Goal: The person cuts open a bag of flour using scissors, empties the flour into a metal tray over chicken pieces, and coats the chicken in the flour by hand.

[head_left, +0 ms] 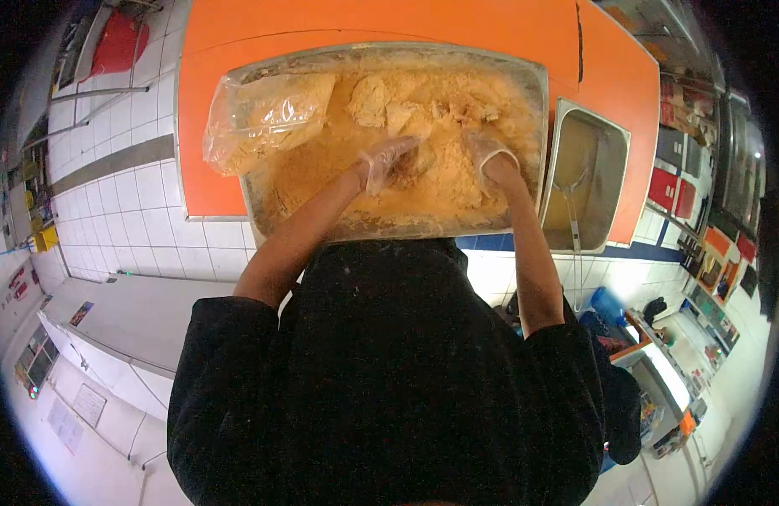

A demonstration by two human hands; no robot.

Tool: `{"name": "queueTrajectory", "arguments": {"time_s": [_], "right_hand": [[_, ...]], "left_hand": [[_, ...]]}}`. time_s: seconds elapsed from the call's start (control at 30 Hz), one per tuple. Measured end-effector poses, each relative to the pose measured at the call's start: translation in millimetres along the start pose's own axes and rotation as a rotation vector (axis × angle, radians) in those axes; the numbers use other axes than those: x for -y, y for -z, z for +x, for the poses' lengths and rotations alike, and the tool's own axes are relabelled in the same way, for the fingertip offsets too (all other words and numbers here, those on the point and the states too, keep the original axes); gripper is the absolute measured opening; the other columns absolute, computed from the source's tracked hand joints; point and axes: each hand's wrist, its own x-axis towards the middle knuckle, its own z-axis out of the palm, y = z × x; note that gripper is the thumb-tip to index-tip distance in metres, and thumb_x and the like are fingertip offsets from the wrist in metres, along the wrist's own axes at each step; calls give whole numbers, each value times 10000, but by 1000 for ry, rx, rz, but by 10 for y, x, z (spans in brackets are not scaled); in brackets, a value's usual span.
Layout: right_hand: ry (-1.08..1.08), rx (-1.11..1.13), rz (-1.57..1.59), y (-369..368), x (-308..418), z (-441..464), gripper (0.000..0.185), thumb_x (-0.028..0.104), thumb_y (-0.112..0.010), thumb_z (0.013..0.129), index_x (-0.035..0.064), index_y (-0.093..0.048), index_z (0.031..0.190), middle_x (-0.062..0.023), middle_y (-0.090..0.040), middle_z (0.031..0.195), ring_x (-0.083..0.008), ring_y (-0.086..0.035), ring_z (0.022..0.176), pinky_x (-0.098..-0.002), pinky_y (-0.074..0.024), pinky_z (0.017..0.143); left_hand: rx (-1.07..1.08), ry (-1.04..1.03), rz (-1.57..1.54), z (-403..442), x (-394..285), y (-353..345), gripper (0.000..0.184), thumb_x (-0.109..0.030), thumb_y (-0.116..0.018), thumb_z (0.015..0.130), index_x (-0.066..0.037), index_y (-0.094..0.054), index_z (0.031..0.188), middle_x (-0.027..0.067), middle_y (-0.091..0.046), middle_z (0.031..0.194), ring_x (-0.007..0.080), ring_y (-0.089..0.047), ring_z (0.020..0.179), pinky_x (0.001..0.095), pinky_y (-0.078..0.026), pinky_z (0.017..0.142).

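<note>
A large metal tray (263, 208) full of orange-yellow breading powder lies in front of me. Both my hands wear clear plastic gloves. My left hand (393, 162) is in the powder near the tray's middle, its fingers partly covered. Further right, my right hand (493, 155) reaches into the powder, fingers buried and hidden. Coated pieces (369, 101) lie towards the tray's far side, with more coated pieces (474, 110) just beyond my right hand. A clear plastic bag (271, 118) holding powder rests on the tray's left corner.
The tray stands on an orange counter (364, 21). Right of it is a metal basin (613, 181) of cloudy liquid, with a long-handled strainer (572, 207) across it. A white chest (128, 316) stands at lower left. Shelves and equipment line the right side.
</note>
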Motion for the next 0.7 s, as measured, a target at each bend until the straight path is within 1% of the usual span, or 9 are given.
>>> {"name": "queueTrajectory", "arguments": {"time_s": [0.1,0.23,0.3,0.33,0.4,0.43,0.5,0.63,0.7], "right_hand": [[32,143,-760,241,1114,-52,466,232,-449,917,95,-346,1349,-101,-376,1372,-216,-433,1185,-352,-384,965],[-92,155,-177,231,1396,-185,537,193,-517,887,76,-303,1365,-103,-372,1370,-221,-434,1184,-345,-387,966],[-143,-112,674,71,1349,-286,469,193,-421,887,78,-349,1336,-153,-495,1235,-283,-510,1067,-386,-398,912],[-145,-112,676,93,1298,-318,469,193,-421,887,78,-349,1336,-153,-495,1235,-283,-510,1067,-386,-398,912],[133,-250,-442,177,1191,-381,394,178,-468,860,59,-455,1235,-187,-550,1133,-273,-547,1001,-376,-424,867],[136,-244,-441,250,1411,-414,394,178,-468,860,59,-455,1235,-187,-550,1133,-273,-547,1001,-376,-424,867],[-448,-140,-715,428,1807,-467,297,166,-524,810,31,-532,1074,-194,-595,1000,-280,-565,957,-377,-436,838],[-226,165,-843,213,1213,-350,209,147,-499,827,0,-539,971,-189,-603,911,-306,-567,923,-375,-441,825],[-199,308,-652,138,952,-214,364,108,-464,864,10,-456,1214,-167,-545,1133,-280,-533,1035,-360,-435,875]], "left_hand": [[-108,-43,112,-182,-102,-148,418,-333,-604,825,-91,-530,1158,85,-560,1103,189,-562,957,397,-492,801],[63,-239,71,-370,12,170,430,-331,-604,823,-76,-525,1160,71,-560,1122,179,-558,979,360,-479,829],[-96,-1165,1426,-259,110,593,463,-322,-594,825,-67,-499,1200,68,-549,1147,188,-547,996,324,-462,872],[-94,-1163,1427,-472,-7,424,463,-322,-594,825,-67,-499,1200,68,-549,1147,188,-547,996,324,-462,872],[-186,-184,508,-1124,-363,-122,430,-248,-526,862,-48,-463,1237,68,-535,1191,213,-531,1024,318,-446,903],[-190,-185,503,-1083,-302,64,430,-248,-526,862,-48,-463,1237,68,-535,1191,213,-531,1024,318,-446,903],[-299,-129,616,-827,-93,704,359,-172,-426,899,-44,-478,1230,75,-559,1159,199,-529,1007,296,-437,895],[-233,-267,1182,-555,38,983,335,-126,-344,921,-45,-516,1197,72,-570,1134,179,-526,992,277,-426,872],[-149,-239,1350,-684,-208,312,314,-182,-425,905,-64,-547,1169,73,-561,1140,177,-518,1014,278,-411,899]]}}
